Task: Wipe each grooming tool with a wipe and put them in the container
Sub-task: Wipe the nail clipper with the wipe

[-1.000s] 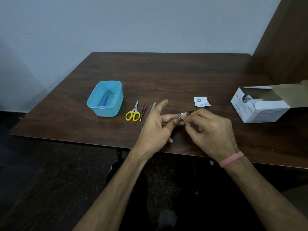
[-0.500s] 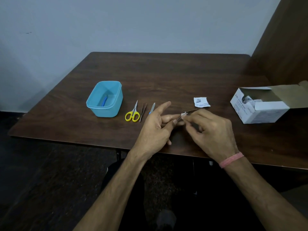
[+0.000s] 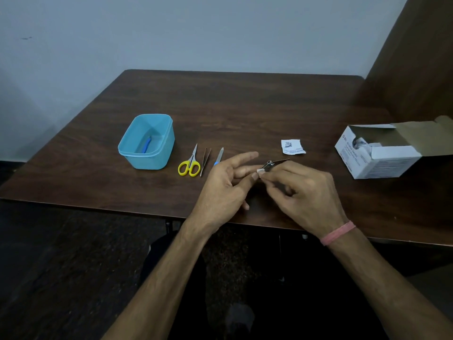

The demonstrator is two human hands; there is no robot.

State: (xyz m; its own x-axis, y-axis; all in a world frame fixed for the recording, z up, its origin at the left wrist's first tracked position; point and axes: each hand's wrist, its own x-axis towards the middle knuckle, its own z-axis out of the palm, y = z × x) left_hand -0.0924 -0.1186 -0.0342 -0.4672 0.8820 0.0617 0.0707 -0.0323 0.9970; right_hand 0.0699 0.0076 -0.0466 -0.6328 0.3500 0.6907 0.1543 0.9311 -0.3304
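Over the table's near edge, my right hand grips a small metal nail clipper. My left hand pinches a small white wipe against the clipper's end, its index finger stretched out. Left of my hands lie yellow-handled scissors, dark tweezers and a blue-handled nail file, side by side. The blue plastic container stands further left with a blue-handled tool inside.
A torn white wipe sachet lies beyond my right hand. An open white cardboard box of swabs stands at the right. The dark wooden table meets a wall at the back and a brown panel on the right.
Both hands stay together on the clipper and wipe, with only small finger movements. Nothing on the table has moved.
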